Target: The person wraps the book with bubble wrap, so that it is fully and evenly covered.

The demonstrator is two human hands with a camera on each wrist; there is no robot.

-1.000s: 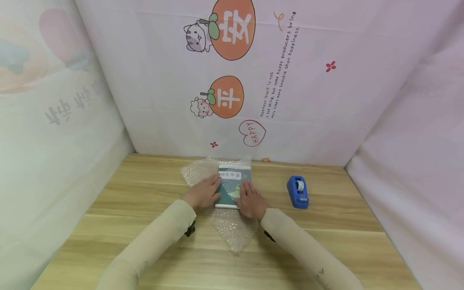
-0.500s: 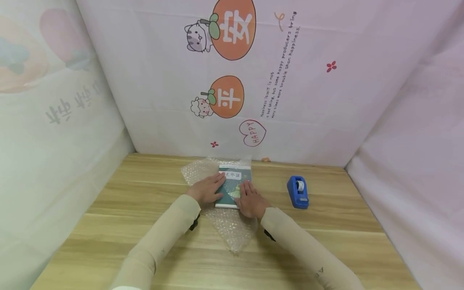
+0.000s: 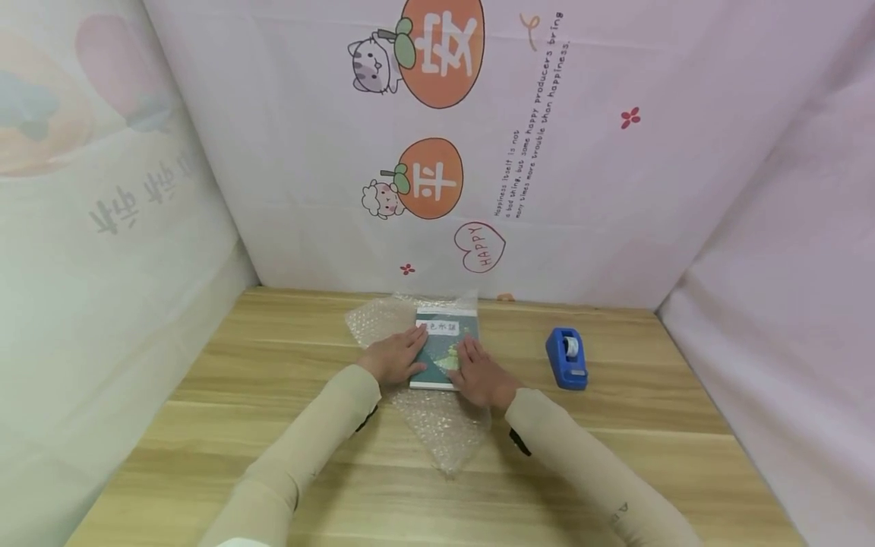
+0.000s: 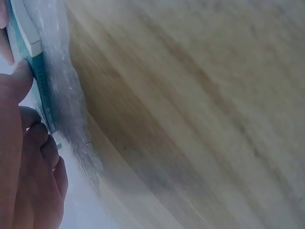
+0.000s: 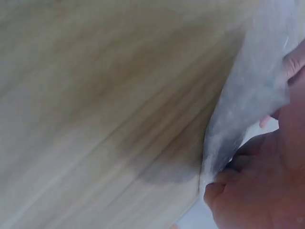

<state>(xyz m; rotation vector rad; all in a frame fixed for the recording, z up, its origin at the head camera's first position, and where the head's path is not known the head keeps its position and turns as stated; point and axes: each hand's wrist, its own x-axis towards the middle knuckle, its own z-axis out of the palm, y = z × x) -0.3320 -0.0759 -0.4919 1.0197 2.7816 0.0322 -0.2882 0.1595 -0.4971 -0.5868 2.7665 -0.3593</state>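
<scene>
While pale printed cloth (image 3: 574,262) hangs beyond both hands, a light wood-grain tabletop (image 3: 232,425) lies beneath them. Between the 2 hands sits a green rectangular book with white edges (image 3: 436,349), on clear bubble wrap (image 3: 447,433) that spreads out nearer than either hand. The left hand (image 3: 393,358) and right hand (image 3: 481,377) press its opposite sides, fingers extended, thumbs apart. Right of the right hand stands a blue tape dispenser (image 3: 566,366).

Relative to 1.0 s earlier, the left hand (image 3: 395,358) has slid toward 3 o'clock, farther over the book (image 3: 435,353), and the right hand's (image 3: 481,378) wrist has shifted slightly toward 3 o'clock.
</scene>
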